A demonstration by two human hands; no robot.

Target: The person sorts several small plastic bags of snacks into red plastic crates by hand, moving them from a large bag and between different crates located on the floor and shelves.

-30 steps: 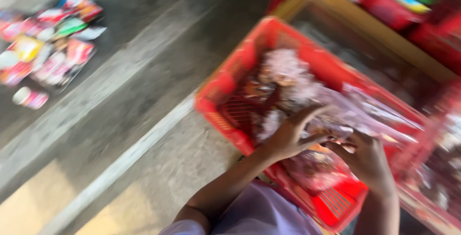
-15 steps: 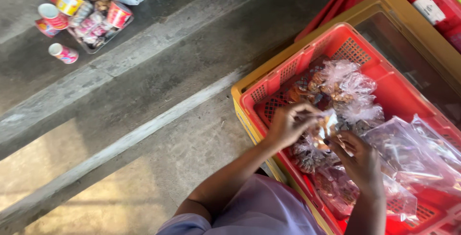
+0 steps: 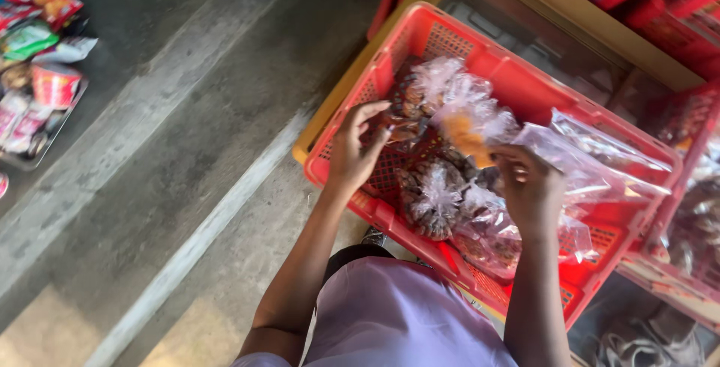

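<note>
Both hands are inside the red plastic crate (image 3: pixel 525 85), which sits on a yellow crate (image 3: pixel 352 108) on the concrete floor (image 3: pixel 187 149).

Left hand (image 3: pixel 352 153): at the crate's left wall, fingers curled together and pinched on a small clear bag of dark snacks (image 3: pixel 401 123). That bag lies just right of the fingertips, touching them, toward the crate's middle.

Right hand (image 3: pixel 529 187): nearer the crate's centre, fingers closed on a clear bag w/ orange-brown contents (image 3: pixel 469 130). The bag sticks up and to the left from the hand, so its long axis runs roughly near-right to far-left. Exact grip on it is partly blurred.

Between the 2 hands, lower down: a knotted clear bag of brown snacks (image 3: pixel 435 202), resting on the crate bottom, about equally close to both hands, touching neither as far as I can tell. More clear bags (image 3: pixel 600 164) are heaped to the right of the right hand.

Far left on the floor: a tray of coloured packets and cups (image 3: pixel 41 74), well apart from both hands.
</note>
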